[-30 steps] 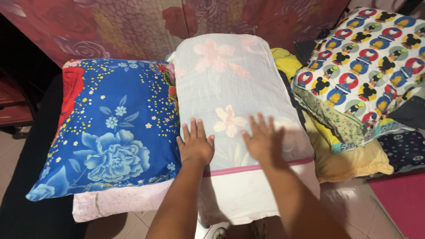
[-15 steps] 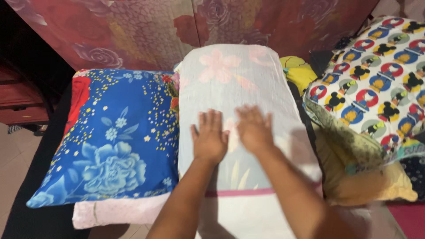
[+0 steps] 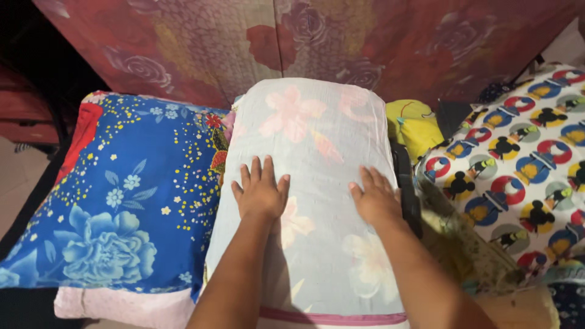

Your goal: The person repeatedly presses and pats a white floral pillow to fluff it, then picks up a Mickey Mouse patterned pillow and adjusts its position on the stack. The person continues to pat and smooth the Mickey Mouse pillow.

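A long white pillow [image 3: 317, 140] with faint pink flowers and a pink stripe near its front end lies in the middle. Both my hands rest flat on top of it, fingers spread. My left hand [image 3: 261, 190] presses near the pillow's left edge, beside a blue pillow [image 3: 125, 195] with large flowers. My right hand [image 3: 376, 198] lies near the pillow's right edge, close to a dark strap [image 3: 407, 192]. Neither hand holds anything.
A red and brown floral cloth [image 3: 304, 42] hangs behind the pillows. At the right lies a cushion [image 3: 524, 158] printed with cartoon circles, over yellow bedding [image 3: 414, 122]. A pale pink pillow [image 3: 122, 303] pokes out under the blue one. Tiled floor [image 3: 18, 183] shows at the left.
My hands were close together at the pillow's middle and have slid apart toward its left and right edges. The view has moved closer to the pillows.
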